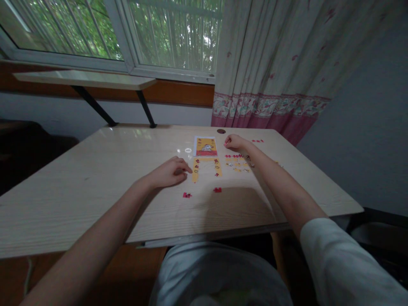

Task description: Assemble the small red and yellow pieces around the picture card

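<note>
On the pale wooden table (pixel 79 178) lies a partly joined yellow jigsaw (pixel 207 166), with a small picture card (pixel 205 146) just beyond it. My left hand (pixel 168 172) rests on the table with curled fingers, its fingertips touching the jigsaw's left edge. My right hand (pixel 234 142) is farther back, to the right of the card, with fingers pinched together over something too small to make out. Loose pieces (pixel 237 163) lie under my right forearm. Two red pieces (pixel 187 195) (pixel 217 190) sit nearer me.
A few red pieces (pixel 257 140) lie at the back right of the table, and a round cable hole (pixel 221 131) is at the far edge. A window (pixel 127 34) with a ledge and a floral curtain (pixel 270 63) stand behind. The near table edge is over my lap.
</note>
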Motion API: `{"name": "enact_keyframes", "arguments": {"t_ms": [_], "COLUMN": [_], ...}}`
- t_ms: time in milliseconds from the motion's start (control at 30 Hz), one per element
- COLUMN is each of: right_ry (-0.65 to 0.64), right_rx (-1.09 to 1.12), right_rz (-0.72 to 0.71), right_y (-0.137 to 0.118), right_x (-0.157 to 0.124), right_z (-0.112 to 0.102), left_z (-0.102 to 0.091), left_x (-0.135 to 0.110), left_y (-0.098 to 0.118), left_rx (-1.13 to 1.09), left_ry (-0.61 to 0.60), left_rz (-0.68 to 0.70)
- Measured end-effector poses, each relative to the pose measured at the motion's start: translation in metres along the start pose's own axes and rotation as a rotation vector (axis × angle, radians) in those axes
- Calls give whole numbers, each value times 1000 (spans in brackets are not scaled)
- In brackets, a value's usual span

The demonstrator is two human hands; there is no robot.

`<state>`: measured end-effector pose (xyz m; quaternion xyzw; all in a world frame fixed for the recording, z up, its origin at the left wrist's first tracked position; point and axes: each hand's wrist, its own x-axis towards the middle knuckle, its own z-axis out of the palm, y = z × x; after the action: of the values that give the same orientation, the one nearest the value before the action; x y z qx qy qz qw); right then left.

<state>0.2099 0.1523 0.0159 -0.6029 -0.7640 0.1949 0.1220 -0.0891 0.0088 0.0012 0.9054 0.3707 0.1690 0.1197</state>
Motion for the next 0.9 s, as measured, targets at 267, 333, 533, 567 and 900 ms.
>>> {"name": "enact_keyframes", "arguments": {"t_ms": [267,333,533,567,900], "right_ry": [54,0,-209,-232,-312], "right_rx": [402,530,666,661,523], "right_rz": [-175,-232,-359,-377,-383], "right_y": [-3,-9,-33,-39,-73], "right_x": [-37,-56,-110,-117,-156], "right_z": [16,21,41,44,62], "left_z": [-14,-16,-16,-15,-5], "left_x": [-5,-7,-12,-12,-5], "left_y": [5,8,18,20,23], "left_rx": [-9,7,-20,-20,10], "left_ry": [-136,-175,-244,-252,-237], "left_rz": [-27,-56,-66,-66,-9]}}
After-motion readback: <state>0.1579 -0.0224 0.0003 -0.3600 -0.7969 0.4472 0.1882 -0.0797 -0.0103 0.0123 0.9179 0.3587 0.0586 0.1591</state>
